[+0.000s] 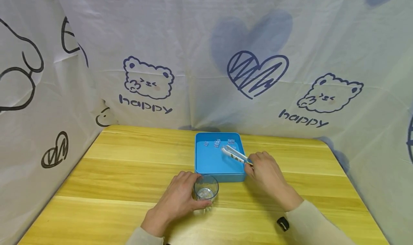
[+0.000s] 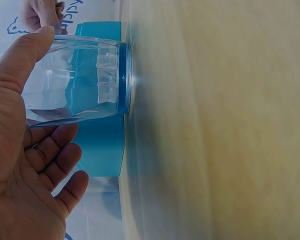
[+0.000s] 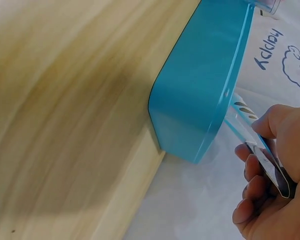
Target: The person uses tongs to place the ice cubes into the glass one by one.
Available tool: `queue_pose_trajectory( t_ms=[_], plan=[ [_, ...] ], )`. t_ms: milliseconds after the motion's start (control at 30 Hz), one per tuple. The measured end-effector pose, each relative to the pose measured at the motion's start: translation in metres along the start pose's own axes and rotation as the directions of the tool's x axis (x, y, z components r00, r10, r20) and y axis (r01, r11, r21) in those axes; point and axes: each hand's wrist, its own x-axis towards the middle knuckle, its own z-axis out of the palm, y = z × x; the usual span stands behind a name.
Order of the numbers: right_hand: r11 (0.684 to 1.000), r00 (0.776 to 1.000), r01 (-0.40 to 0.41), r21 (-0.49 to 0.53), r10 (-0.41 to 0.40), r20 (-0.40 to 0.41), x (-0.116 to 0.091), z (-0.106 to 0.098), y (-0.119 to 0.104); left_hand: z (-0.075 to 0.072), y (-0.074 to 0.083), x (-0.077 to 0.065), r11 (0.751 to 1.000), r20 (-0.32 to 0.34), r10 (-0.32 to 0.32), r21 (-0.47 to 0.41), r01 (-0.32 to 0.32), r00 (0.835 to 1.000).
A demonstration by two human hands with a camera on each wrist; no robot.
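Observation:
On the wooden table stands a clear drinking glass (image 1: 210, 183), upright. My left hand (image 1: 179, 196) holds it, thumb on the near side and fingers at the far side; in the left wrist view the thumb (image 2: 27, 52) lies along its wall. Something clear lies at the glass's bottom. My right hand (image 1: 267, 171) grips a pair of white tongs (image 1: 237, 155), whose tips are over the inside of a shallow blue tray (image 1: 208, 163). Several small clear cubes (image 1: 217, 144) lie along the tray's far side. Whether the tips hold a cube cannot be made out.
The tray's near wall (image 3: 200, 75) rises just behind the glass. A white printed cloth (image 1: 200, 58) hangs beyond the table (image 1: 129, 159) and along both sides. Bare wood shows left and right of the tray. A black band (image 1: 283, 224) is by the right sleeve.

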Motion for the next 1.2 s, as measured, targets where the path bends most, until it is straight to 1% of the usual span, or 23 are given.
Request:
queue_pose_trajectory(
  t_ms=[200, 333, 567, 667, 933, 1067, 1200],
  plan=[
    [0.998, 0.998, 0.042, 0.038, -0.04, -0.049, -0.012, -0.007, -0.001, -0.001, 0.001, -0.001, 1.0, 0.009, -0.009, 0.002, 0.009, 1.0],
    [0.995, 0.996, 0.061, 0.074, -0.056, -0.068, -0.02, -0.014, -0.004, -0.001, 0.001, 0.0, 1.0, 0.01, -0.011, -0.006, 0.011, 1.0],
    [0.988, 0.998, 0.045, 0.146, -0.038, -0.055, -0.033, -0.029, -0.018, -0.001, 0.001, -0.001, 1.0, 0.005, -0.006, -0.003, 0.006, 1.0],
    [0.985, 0.997, 0.055, 0.164, -0.046, -0.054, -0.038, -0.034, -0.024, -0.001, 0.0, -0.001, 1.0, 0.002, -0.002, -0.003, 0.002, 1.0],
    [0.964, 0.986, 0.151, 0.216, -0.133, -0.097, -0.049, -0.037, -0.034, 0.0, 0.0, 0.0, 1.0, -0.001, 0.004, 0.004, -0.004, 1.0],
    [0.953, 0.981, 0.183, 0.243, -0.16, -0.113, -0.053, -0.035, -0.037, 0.0, 0.0, 0.0, 1.0, 0.001, 0.001, 0.004, -0.001, 1.0],
    [0.939, 0.97, 0.226, 0.26, -0.193, -0.148, -0.057, -0.031, -0.039, 0.001, -0.001, 0.0, 1.0, -0.003, 0.003, 0.007, -0.003, 1.0]
  ],
)
